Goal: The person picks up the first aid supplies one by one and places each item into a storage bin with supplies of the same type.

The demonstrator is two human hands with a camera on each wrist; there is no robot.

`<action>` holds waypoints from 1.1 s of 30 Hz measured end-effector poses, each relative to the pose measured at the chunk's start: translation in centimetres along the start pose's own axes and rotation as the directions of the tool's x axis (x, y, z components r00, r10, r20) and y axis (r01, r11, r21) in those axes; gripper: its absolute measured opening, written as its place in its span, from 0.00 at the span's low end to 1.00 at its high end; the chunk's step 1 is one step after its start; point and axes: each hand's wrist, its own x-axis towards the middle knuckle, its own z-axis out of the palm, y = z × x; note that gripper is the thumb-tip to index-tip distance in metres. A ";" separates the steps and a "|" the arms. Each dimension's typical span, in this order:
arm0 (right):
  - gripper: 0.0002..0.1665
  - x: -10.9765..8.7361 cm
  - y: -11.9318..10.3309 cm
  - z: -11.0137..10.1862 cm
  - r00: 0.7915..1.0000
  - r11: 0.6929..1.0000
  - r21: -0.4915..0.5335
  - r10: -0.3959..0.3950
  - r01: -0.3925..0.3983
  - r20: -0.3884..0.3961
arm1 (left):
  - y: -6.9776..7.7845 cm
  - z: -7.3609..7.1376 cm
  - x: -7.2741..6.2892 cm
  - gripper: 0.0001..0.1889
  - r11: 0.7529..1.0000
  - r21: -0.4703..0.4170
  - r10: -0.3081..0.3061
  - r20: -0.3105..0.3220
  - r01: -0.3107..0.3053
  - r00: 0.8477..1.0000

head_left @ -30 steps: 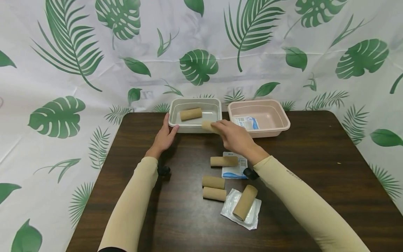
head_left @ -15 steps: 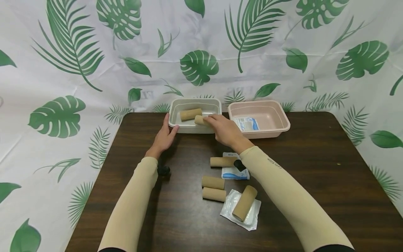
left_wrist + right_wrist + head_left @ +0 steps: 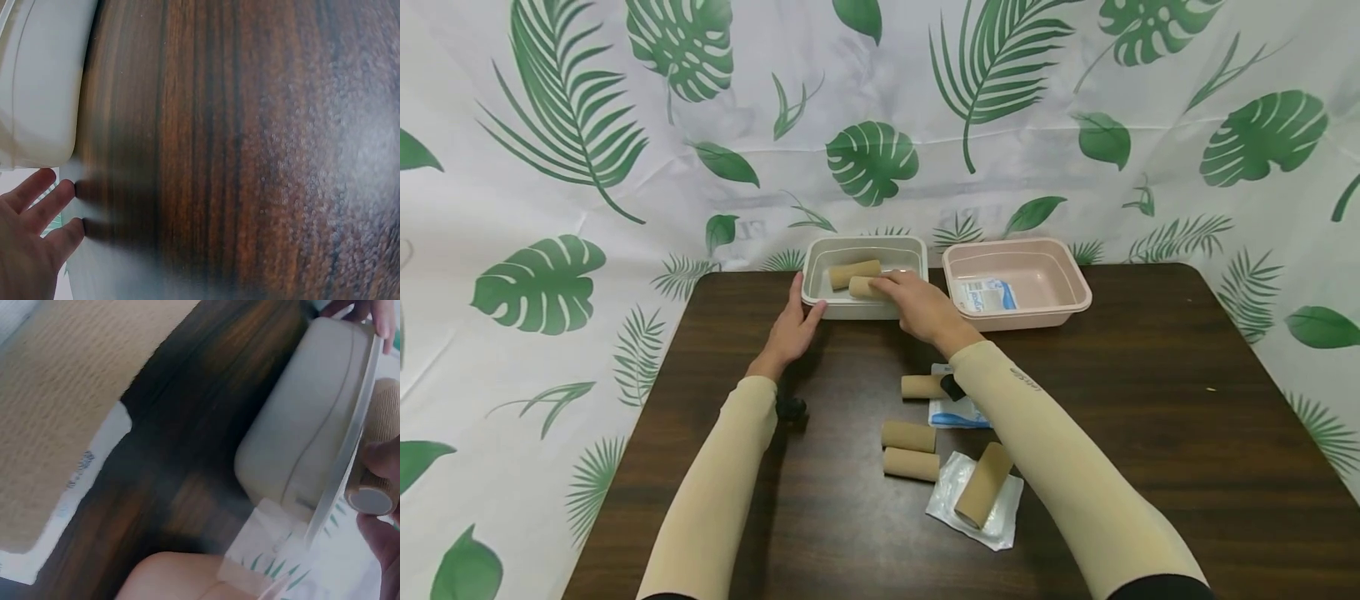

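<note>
My right hand (image 3: 917,307) reaches over the front rim of a light grey plastic bin (image 3: 850,310) and grips a tan elastic bandage roll (image 3: 863,287), its crepe surface and pale round end plain in the right wrist view. Thumb and fingers sit on either side of that roll (image 3: 382,415). Another bandage roll (image 3: 846,273) lies in the bin just behind it. At the bin's front left corner rests my left hand (image 3: 786,335), thumb against the front and fingers along the side. In the left wrist view its fingers (image 3: 50,203) are extended by the bin wall.
A pink bin (image 3: 1045,317) to the right holds a white-and-blue packet (image 3: 988,295). Several bandage rolls lie nearer on the dark wooden table (image 3: 1150,400), one on a silvery packet (image 3: 942,510), another on a white-and-blue packet (image 3: 958,414). A leaf-print cloth (image 3: 737,92) hangs behind.
My right hand has moved left and lowered its bandage roll into the grey bin, close to the roll lying there. My left hand has stayed at the bin's corner.
</note>
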 end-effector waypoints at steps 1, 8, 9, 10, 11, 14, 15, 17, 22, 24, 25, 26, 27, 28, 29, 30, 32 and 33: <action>0.42 0.1 -0.1 0.1 1.000 1.000 -0.009 -0.010 0.010 -0.017 | 0.0 0.0 -0.1 0.40 1.000 0.000 -0.003 0.000 0.003 1.000; 0.37 0.3 -0.4 0.6 0.988 0.996 -0.044 0.069 -0.076 -0.138 | -0.2 0.0 -0.2 0.40 1.000 0.002 0.008 -0.004 -0.008 1.000; 0.36 0.1 -0.3 0.7 0.988 0.995 -0.037 0.090 -0.095 -0.127 | -0.2 0.0 -0.1 0.40 1.000 0.005 0.006 -0.004 -0.006 1.000; 0.35 -0.1 -0.2 0.7 0.988 0.994 -0.026 0.103 -0.107 -0.119 | -0.2 0.0 -0.1 0.40 1.000 0.005 0.005 -0.003 -0.005 1.000; 0.35 -0.3 -0.1 0.8 0.988 0.993 -0.013 0.113 -0.115 -0.108 | -0.2 0.0 -0.1 0.40 1.000 0.005 0.004 -0.001 -0.004 1.000; 0.34 -1.1 0.4 0.9 0.986 0.992 0.032 0.127 -0.125 -0.111 | -0.2 0.0 -0.1 0.41 1.000 0.006 -0.003 -0.001 0.003 1.000; 0.33 -1.4 0.6 1.0 0.985 0.992 0.037 0.125 -0.122 -0.116 | -0.2 0.0 -0.1 0.41 1.000 0.008 -0.004 -0.001 0.004 1.000; 0.33 -1.9 0.9 1.1 0.984 0.992 0.046 0.126 -0.122 -0.123 | -0.2 0.0 -0.1 0.41 1.000 0.008 -0.005 0.000 0.005 1.000; 0.32 -3.2 1.5 1.4 0.986 0.990 0.073 0.129 -0.121 -0.110 | -0.2 0.0 -0.1 0.41 1.000 0.005 0.001 0.003 -0.001 1.000; 0.32 -3.9 1.7 1.5 0.987 0.989 0.087 0.125 -0.117 -0.102 | -0.2 0.0 0.0 0.41 1.000 0.003 0.006 0.002 -0.006 1.000; 0.32 -4.3 1.8 1.5 0.988 0.989 0.095 0.124 -0.114 -0.097 | -0.3 0.0 0.0 0.41 1.000 0.004 0.008 0.001 -0.008 1.000; 0.33 -4.7 1.8 1.5 0.988 0.988 0.104 0.124 -0.115 -0.089 | -0.3 0.0 0.0 0.41 1.000 0.002 0.011 0.002 -0.011 1.000; 0.33 -5.2 1.8 1.4 0.989 0.987 0.116 0.123 -0.114 -0.080 | -0.3 0.0 0.0 0.41 1.000 0.000 0.011 0.002 -0.011 1.000; 0.33 -5.8 1.8 1.3 0.990 0.985 0.127 0.126 -0.118 -0.063 | -0.3 0.0 0.0 0.41 1.000 -0.001 0.011 0.003 -0.011 1.000; 0.34 -6.4 1.7 1.1 0.991 0.983 0.142 0.127 -0.118 -0.051 | -0.3 0.0 0.1 0.40 1.000 -0.002 0.012 0.005 -0.012 1.000; 0.34 -7.0 1.6 0.9 0.991 0.979 0.166 0.127 -0.118 -0.043 | -0.3 0.0 0.1 0.40 1.000 -0.003 0.011 0.007 -0.011 1.000; 0.35 -8.4 1.1 0.3 0.991 0.969 0.216 0.130 -0.121 -0.027 | -0.2 -0.1 0.1 0.40 1.000 -0.003 0.004 0.010 -0.004 1.000; 0.36 -9.2 0.8 0.0 0.991 0.963 0.241 0.129 -0.121 -0.020 | -0.2 -0.1 0.1 0.40 1.000 -0.001 0.000 0.011 0.000 1.000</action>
